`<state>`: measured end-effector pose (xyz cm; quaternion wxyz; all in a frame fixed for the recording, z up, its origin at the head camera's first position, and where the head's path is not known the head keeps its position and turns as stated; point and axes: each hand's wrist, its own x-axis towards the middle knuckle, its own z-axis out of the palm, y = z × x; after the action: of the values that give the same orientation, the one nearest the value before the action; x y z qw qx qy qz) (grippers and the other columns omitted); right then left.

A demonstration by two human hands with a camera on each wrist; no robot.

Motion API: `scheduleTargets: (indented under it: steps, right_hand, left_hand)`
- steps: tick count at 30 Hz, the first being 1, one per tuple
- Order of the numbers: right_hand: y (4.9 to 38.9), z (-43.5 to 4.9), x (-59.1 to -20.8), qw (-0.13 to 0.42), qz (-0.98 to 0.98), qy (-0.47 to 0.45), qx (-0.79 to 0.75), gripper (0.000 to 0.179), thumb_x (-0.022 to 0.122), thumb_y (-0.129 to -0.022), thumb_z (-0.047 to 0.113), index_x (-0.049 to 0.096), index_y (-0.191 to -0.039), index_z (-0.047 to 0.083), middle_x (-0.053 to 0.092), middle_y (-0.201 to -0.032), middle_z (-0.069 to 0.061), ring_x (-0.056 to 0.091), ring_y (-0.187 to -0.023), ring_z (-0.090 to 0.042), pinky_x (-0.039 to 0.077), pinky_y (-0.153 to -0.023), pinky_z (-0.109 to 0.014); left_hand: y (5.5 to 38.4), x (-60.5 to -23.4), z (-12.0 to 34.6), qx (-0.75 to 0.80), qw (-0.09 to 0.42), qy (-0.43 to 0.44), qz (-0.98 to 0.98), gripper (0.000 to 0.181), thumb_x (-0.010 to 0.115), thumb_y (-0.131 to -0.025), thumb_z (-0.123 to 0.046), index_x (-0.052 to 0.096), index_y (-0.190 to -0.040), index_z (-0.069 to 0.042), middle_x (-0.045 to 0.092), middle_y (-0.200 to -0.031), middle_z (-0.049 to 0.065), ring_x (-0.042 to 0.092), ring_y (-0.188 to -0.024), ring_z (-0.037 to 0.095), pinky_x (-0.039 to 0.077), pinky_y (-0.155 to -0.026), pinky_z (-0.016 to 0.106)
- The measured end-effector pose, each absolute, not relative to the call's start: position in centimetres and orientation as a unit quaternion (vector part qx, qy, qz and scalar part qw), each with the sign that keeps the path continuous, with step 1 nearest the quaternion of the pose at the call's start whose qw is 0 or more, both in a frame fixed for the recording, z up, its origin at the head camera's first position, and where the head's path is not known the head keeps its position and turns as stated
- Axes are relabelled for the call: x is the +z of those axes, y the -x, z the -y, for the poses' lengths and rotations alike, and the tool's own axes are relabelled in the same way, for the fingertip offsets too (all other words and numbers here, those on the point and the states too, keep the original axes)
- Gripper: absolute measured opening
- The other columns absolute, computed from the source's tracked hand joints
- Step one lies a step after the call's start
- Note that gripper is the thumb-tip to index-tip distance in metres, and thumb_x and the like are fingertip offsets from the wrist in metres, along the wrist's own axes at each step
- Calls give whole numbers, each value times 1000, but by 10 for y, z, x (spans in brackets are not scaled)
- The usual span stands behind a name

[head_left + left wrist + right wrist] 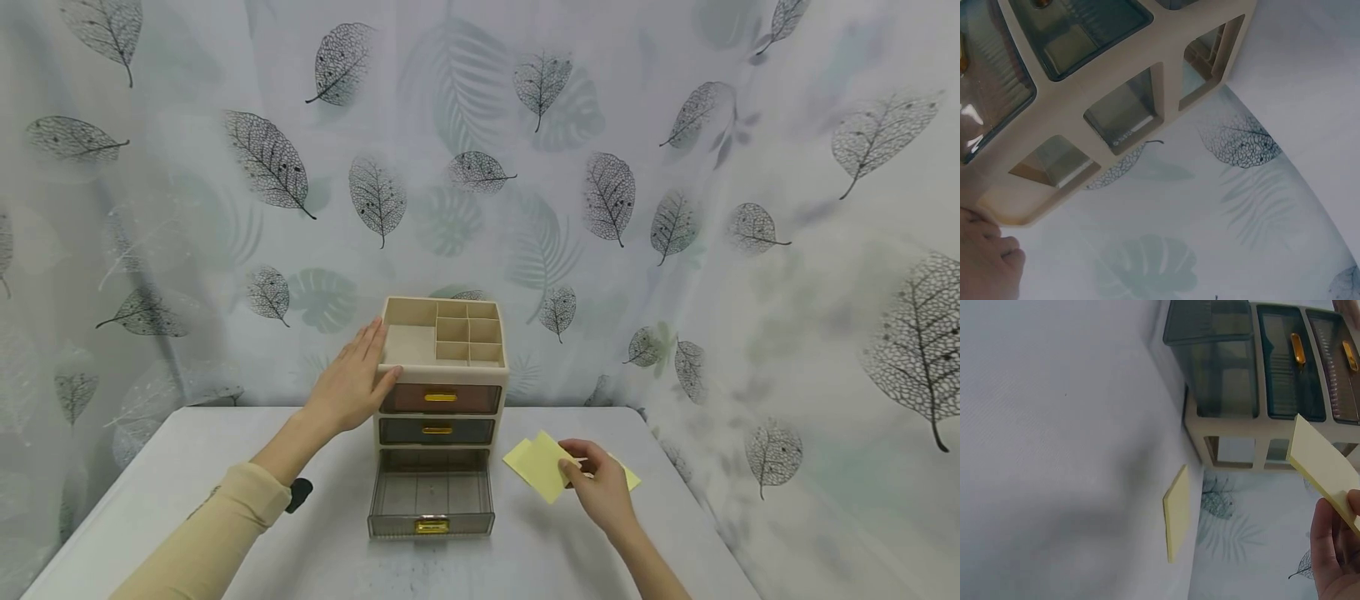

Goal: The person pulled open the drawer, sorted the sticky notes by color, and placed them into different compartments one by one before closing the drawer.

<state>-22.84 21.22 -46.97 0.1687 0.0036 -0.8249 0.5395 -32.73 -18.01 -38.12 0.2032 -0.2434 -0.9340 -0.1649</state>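
Observation:
A cream desktop drawer organizer stands in the middle of the table. Its lowest drawer, of clear grey plastic, is pulled out toward me. My left hand rests at the organizer's upper left edge, fingers extended along the side and thumb at the front. To the right of the pulled-out drawer, my right hand pinches a yellow sticky note pad between thumb and fingers, raised above the table. Another yellow pad lies on the table beyond it, partly hidden by the hand in the head view.
Two upper drawers, one reddish and one dark blue-grey, are closed and have gold handles. Divided compartments form the organizer's top. A leaf-printed curtain hangs behind the white table.

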Motion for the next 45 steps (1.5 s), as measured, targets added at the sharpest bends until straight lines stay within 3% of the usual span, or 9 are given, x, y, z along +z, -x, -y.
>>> scheduleTargets:
  steps: [22, 36, 45]
  right_hand:
    - [242, -155, -466, 162, 821, -92, 540, 24, 74, -92, -4, 75, -112, 8, 72, -104, -9, 68, -84, -18, 61, -66, -26]
    - [256, -125, -475, 139, 823, -154, 529, 20, 72, -94, -3, 73, -113, 3, 71, -105, -14, 68, -83, -16, 61, -66, -26]
    - [262, -106, -486, 128, 844, -182, 488, 20, 73, -95, 0, 74, -114, 7, 75, -106, -7, 68, -88, -15, 57, -70, -24]
  left_hand:
    - [327, -382, 181, -163, 204, 244, 934, 79, 41, -111, -44, 12, -164, 6, 8, -173, 22, 13, -158, 42, 21, -125, 59]
    - [327, -380, 180, -162, 205, 240, 935, 78, 43, -111, -43, 13, -163, 7, 9, -172, 22, 14, -158, 42, 20, -126, 58]
    - [327, -381, 179, -166, 210, 240, 933, 78, 44, -111, -43, 14, -163, 6, 10, -172, 22, 15, -158, 43, 21, -125, 59]
